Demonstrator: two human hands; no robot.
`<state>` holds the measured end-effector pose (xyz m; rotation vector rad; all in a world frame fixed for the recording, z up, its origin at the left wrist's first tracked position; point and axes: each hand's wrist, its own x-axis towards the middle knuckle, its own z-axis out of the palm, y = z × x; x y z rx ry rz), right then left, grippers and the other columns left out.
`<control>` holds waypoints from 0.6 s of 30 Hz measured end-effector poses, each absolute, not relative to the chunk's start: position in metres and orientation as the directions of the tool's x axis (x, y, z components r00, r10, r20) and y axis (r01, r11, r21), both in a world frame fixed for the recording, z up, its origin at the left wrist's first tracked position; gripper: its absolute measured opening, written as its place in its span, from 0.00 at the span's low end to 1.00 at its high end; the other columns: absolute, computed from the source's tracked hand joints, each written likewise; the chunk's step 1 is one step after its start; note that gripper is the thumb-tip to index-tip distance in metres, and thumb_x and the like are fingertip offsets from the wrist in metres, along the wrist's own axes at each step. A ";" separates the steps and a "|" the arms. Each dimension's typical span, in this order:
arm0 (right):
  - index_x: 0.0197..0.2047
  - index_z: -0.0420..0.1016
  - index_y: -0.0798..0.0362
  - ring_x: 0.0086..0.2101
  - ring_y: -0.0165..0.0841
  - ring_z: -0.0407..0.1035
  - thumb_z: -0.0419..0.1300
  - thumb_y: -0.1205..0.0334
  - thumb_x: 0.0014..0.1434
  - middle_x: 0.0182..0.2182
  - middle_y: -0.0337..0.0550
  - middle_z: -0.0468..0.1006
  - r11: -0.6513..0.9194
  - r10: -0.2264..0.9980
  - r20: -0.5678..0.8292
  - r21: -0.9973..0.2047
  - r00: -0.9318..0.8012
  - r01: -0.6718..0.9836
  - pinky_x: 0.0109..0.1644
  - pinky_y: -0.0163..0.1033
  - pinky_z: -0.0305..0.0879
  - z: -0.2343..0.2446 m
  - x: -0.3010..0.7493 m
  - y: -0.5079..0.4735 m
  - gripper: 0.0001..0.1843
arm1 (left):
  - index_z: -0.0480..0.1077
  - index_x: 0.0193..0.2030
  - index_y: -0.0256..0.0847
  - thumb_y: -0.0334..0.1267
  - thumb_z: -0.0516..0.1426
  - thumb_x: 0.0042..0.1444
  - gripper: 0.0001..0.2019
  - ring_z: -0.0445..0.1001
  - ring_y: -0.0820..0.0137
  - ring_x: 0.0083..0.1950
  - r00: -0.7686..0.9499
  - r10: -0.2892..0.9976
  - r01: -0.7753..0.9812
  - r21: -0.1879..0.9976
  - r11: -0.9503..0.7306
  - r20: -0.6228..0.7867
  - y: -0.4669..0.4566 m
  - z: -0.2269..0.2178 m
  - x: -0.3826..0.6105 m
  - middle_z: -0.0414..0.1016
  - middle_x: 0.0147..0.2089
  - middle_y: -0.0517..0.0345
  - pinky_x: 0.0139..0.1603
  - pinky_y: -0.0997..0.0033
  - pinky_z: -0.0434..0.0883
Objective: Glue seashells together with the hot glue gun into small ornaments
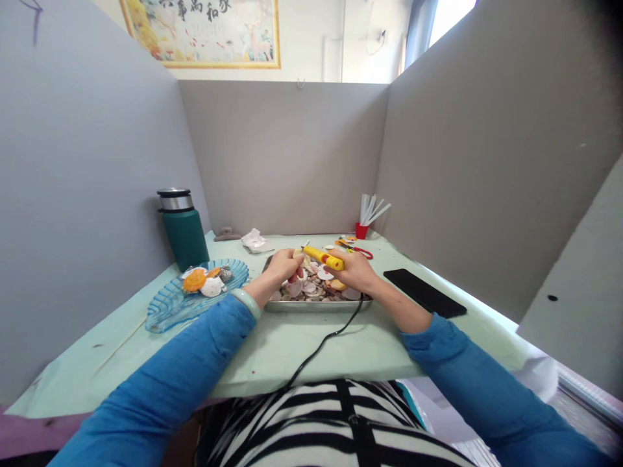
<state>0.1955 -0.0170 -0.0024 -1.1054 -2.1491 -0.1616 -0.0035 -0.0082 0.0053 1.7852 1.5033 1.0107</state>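
A metal tray [321, 305] full of several pale and pink seashells sits on the pale green table in front of me. My right hand [357, 271] is closed around a yellow glue gun [324, 258], its nozzle aimed left over the tray; a black cord [321, 347] runs from it toward me. My left hand [283, 266] is closed over the tray's left side, fingers pinched on a small shell I can barely make out, close to the gun's tip.
A blue glass shell-shaped dish [168, 311] with a few shells lies at left, a green flask [183, 230] behind it. A black phone [424, 293] lies at right. A red cup of glue sticks [363, 227], red scissors [360, 250] and crumpled paper [256, 241] stand at the back. Grey partitions surround the table.
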 end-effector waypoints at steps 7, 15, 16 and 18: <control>0.31 0.71 0.52 0.26 0.28 0.63 0.54 0.54 0.52 0.26 0.39 0.72 0.621 0.670 0.636 -0.197 -0.384 0.758 0.28 0.30 0.50 -0.003 0.196 -0.016 0.11 | 0.66 0.32 0.35 0.41 0.51 0.53 0.10 0.60 0.81 0.13 0.096 0.979 0.538 0.818 -0.205 0.182 -0.006 0.004 -0.005 0.69 0.17 0.61 0.16 0.83 0.54; 0.31 0.71 0.52 0.25 0.28 0.63 0.54 0.55 0.51 0.25 0.39 0.72 0.627 0.665 0.641 -0.200 -0.383 0.753 0.28 0.30 0.50 -0.004 0.196 -0.016 0.10 | 0.66 0.32 0.35 0.40 0.51 0.54 0.10 0.60 0.81 0.13 0.097 0.978 0.537 0.818 -0.206 0.182 -0.006 0.004 -0.004 0.69 0.18 0.61 0.16 0.83 0.54; 0.31 0.71 0.52 0.25 0.28 0.63 0.54 0.55 0.51 0.25 0.39 0.72 0.627 0.665 0.641 -0.202 -0.383 0.752 0.28 0.31 0.50 -0.004 0.196 -0.016 0.10 | 0.66 0.32 0.35 0.40 0.51 0.53 0.10 0.60 0.82 0.13 0.094 0.979 0.535 0.820 -0.204 0.182 -0.006 0.004 -0.004 0.69 0.18 0.61 0.16 0.83 0.54; 0.31 0.71 0.52 0.25 0.28 0.63 0.55 0.56 0.51 0.25 0.39 0.72 0.628 0.666 0.641 -0.204 -0.383 0.751 0.28 0.31 0.50 -0.004 0.196 -0.016 0.09 | 0.66 0.32 0.35 0.40 0.51 0.53 0.10 0.59 0.82 0.13 0.086 0.980 0.534 0.823 -0.196 0.177 -0.007 0.004 -0.004 0.69 0.18 0.61 0.16 0.83 0.54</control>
